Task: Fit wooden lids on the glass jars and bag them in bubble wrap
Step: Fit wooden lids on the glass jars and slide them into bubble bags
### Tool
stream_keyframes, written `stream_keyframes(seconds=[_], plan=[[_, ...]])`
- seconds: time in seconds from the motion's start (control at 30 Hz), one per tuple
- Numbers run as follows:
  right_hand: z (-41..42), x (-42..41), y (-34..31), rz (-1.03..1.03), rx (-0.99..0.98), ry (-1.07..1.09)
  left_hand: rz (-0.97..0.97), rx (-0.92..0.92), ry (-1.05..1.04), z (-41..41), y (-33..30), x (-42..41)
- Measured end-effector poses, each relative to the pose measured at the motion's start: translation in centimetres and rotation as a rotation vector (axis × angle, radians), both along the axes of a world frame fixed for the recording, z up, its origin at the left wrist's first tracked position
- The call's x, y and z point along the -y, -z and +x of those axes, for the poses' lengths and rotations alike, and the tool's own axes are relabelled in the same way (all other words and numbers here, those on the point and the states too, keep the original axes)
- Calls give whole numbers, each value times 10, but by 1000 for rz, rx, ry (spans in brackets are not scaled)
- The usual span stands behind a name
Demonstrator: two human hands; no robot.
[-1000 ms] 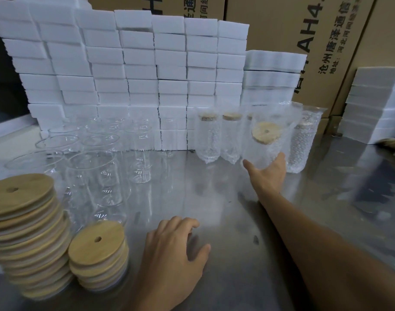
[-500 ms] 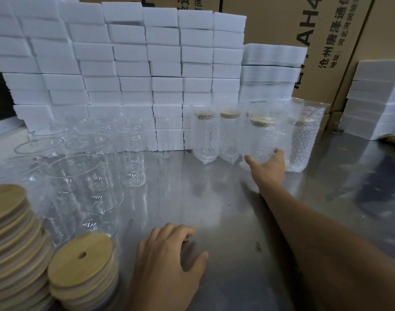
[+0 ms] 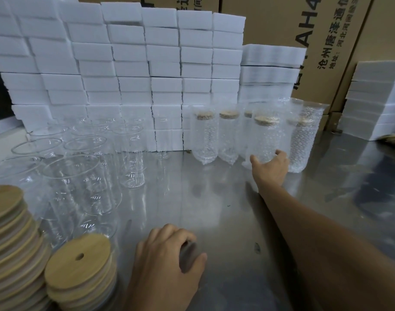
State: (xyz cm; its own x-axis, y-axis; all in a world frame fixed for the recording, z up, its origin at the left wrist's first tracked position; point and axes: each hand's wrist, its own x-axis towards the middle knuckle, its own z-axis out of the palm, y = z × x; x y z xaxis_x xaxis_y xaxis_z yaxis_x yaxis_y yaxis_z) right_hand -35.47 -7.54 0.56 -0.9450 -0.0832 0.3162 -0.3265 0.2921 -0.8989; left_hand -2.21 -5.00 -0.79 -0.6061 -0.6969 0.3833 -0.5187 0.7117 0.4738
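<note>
Nearest, the left hand (image 3: 167,263) rests on the steel counter (image 3: 214,209) with fingers loosely curled and holds nothing, just beside two stacks of wooden lids (image 3: 77,265). Behind them stand open glass jars (image 3: 80,185). Farther away, the right hand (image 3: 271,167) grips the bottom of a wrapped jar (image 3: 265,140) in the row before the white foam blocks (image 3: 124,63).

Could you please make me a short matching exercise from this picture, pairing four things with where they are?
Things:
1. right hand
2. left hand
3. wooden lids
4. empty jars

Places:
A. stacked at the near left
B. resting on the table, near the middle
C. at the base of a wrapped jar
D. standing at the left, without lids

Pairs: 1-C, 2-B, 3-A, 4-D
</note>
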Motion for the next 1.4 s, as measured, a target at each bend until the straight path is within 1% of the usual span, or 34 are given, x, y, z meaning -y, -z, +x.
stream_keyframes(seconds=[0.1, 0.3, 0.47, 0.6, 0.83, 0.97, 1.07, 1.13, 1.2, 1.3, 1.4], plan=[[0, 1, 0, 16, 13, 19, 6, 0, 9, 0, 0, 0], [4, 1, -2, -70, 16, 79, 8, -92, 35, -1, 2, 0], [3, -2, -1, -122, 82, 43, 7, -117, 30, -1, 4, 1], [8, -6, -2, -98, 106, 26, 7, -136, 17, -2, 4, 0], [46, -5, -1, -8, 131, -103, 10, -85, 3, -1, 3, -3], [83, -4, 1, 15, 47, -209, 16, -49, 4, 0, -1, -6], [114, -3, 3, 30, 21, -312, 13, -34, -4, 0, -4, -8], [135, -1, 6, 33, 16, -387, 31, -94, -8, 0, -4, -10], [156, 1, 8, 32, -1, -470, 93, -257, -36, 0, -4, -11], [188, 9, 10, -2, -10, -619, 137, -495, -147, -3, -5, -11], [214, 20, 12, -35, 55, -739, 161, -585, -169, -4, -7, -14]])
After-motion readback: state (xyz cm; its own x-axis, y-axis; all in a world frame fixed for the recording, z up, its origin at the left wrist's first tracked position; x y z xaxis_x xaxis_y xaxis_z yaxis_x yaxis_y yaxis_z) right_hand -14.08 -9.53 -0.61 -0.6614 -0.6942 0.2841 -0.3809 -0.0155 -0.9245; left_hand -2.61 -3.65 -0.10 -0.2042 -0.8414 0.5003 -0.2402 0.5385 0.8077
